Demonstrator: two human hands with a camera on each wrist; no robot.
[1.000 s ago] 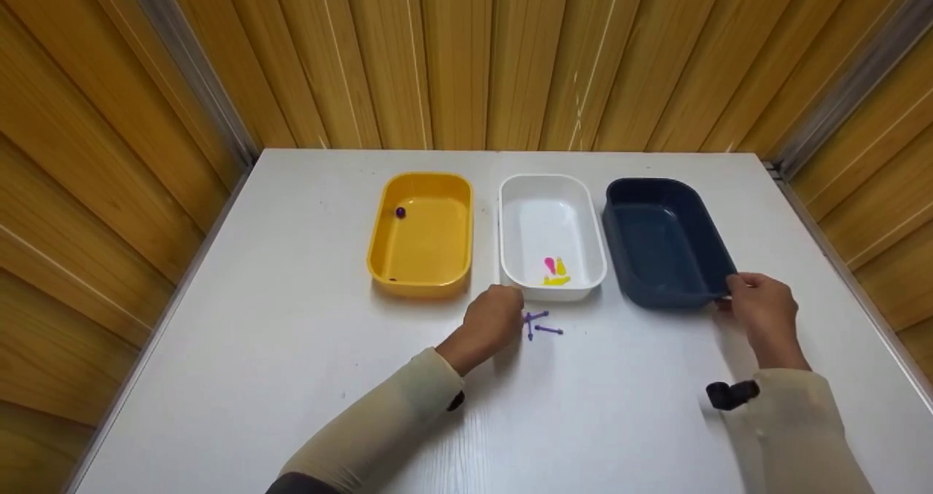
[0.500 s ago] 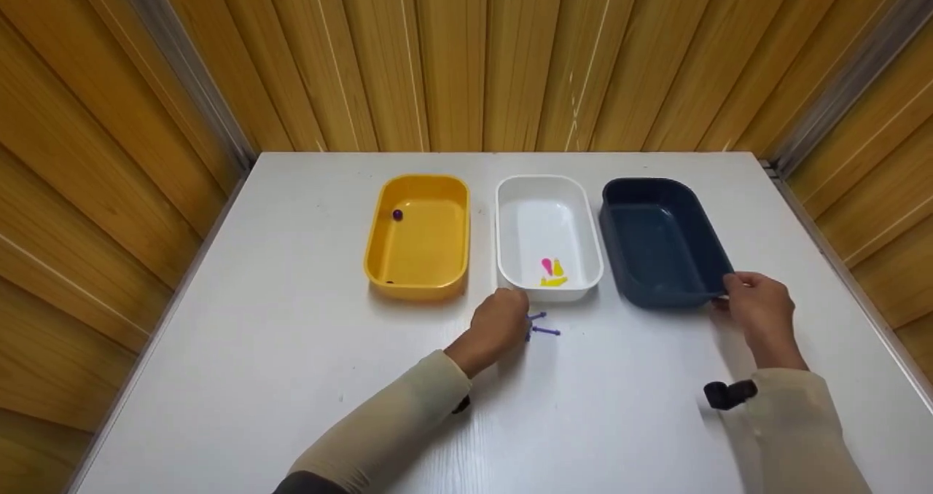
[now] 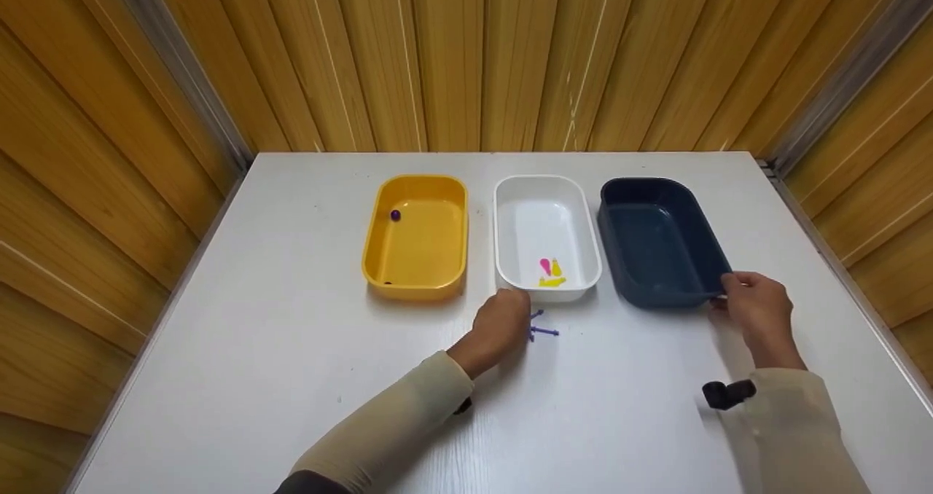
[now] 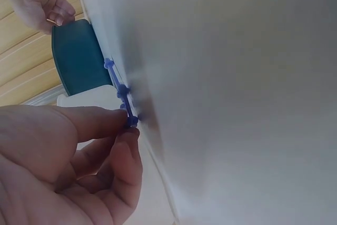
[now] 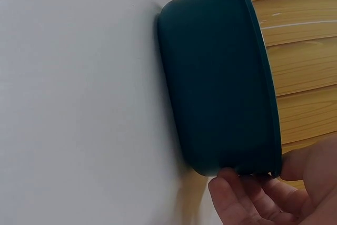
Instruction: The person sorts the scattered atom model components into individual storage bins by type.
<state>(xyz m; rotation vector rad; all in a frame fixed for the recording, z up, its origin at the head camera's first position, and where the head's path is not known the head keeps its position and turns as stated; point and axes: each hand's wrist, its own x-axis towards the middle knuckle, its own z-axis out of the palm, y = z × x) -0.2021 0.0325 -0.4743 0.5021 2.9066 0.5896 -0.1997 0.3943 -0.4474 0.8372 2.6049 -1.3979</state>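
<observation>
My left hand (image 3: 499,326) is low over the table, just in front of the white tray (image 3: 561,296). Its thumb and fingertip pinch the near end of a small purple stick with knobbed ends (image 4: 129,110), best seen in the left wrist view. Other purple sticks (image 3: 547,331) lie beside the fingertips, partly hidden by the hand. At the right, my right hand (image 3: 762,312) grips the near right corner of the dark blue tray (image 3: 660,299), thumb at the rim and fingers curled beneath it.
Inside the white tray lie a pink piece (image 3: 545,267) and yellow pieces (image 3: 552,282). The yellow tray (image 3: 415,291) at the left holds a dark purple bead (image 3: 396,216) and a second dark bit by its near wall. Wood-patterned walls (image 3: 452,57) enclose the white table (image 3: 583,421).
My left hand has shifted slightly right onto the purple sticks and now covers more of them. My right hand keeps its grip on the dark blue tray.
</observation>
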